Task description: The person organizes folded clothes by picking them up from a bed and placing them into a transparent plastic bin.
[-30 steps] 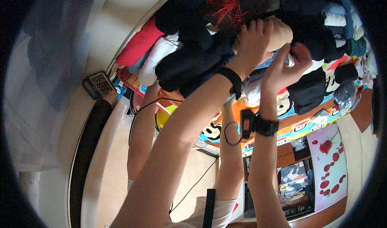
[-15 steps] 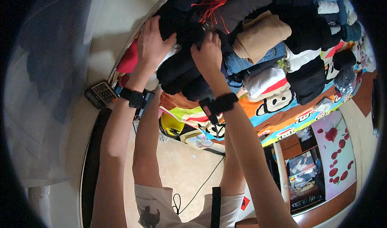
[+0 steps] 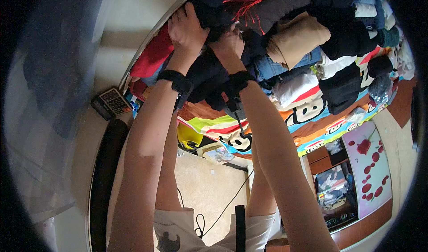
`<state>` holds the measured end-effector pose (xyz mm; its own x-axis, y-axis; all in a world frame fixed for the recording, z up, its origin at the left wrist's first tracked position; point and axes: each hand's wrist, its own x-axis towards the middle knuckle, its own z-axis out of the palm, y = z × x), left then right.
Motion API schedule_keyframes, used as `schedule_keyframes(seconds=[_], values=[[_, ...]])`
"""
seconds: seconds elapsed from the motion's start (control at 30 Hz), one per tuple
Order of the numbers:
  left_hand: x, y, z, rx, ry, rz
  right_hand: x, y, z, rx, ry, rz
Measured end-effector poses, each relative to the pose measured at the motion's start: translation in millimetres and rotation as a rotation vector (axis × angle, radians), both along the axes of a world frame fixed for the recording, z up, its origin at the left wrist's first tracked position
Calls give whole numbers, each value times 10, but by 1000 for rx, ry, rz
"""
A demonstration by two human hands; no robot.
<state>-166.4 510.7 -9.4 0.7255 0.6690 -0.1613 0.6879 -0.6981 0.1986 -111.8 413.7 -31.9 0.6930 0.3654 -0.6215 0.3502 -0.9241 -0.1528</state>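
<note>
Both hands are at the far left of a heap of rolled and folded clothes. My left hand (image 3: 188,32) is closed on a black garment (image 3: 211,9), next to a red folded cloth (image 3: 154,53). Close to its right, my right hand (image 3: 229,42) has curled fingers gripping the same dark bundle; a small pale bit shows by its fingertips. Exactly where one dark piece ends and another begins is hard to see. Below the hands lie more dark rolled clothes (image 3: 207,76). Black bands with small devices circle both wrists.
A beige folded garment (image 3: 298,38), blue jeans (image 3: 285,65) and a white roll (image 3: 296,87) lie to the right, on a colourful cartoon blanket (image 3: 307,114). A red tassel (image 3: 245,2) hangs at the far side. A calculator (image 3: 111,103) sits at left; an open cabinet (image 3: 334,189) stands lower right.
Both hands have moved to the right and slightly closer together. The left hand has gone farther away and closed on the black garment, uncovering more red cloth. The right hand's fingers have curled in.
</note>
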Motion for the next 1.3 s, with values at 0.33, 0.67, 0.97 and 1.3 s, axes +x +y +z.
schedule_keyframes(seconds=[0.33, 0.67, 0.97, 1.3], values=[[-63, 325, 842, -430, -223, 47, 408, -517, 461, 464, 379, -48], [-891, 408, 2849, -631, -441, 314, 933, -430, 3007, 772, 888, -274], [-1244, -128, 4134, -992, -588, 661, 770, -331, 4775, 689, 1456, -63], [-1463, 51, 4844, -1258, -1091, 688, -13, 794, 5921, 370, 915, 465]])
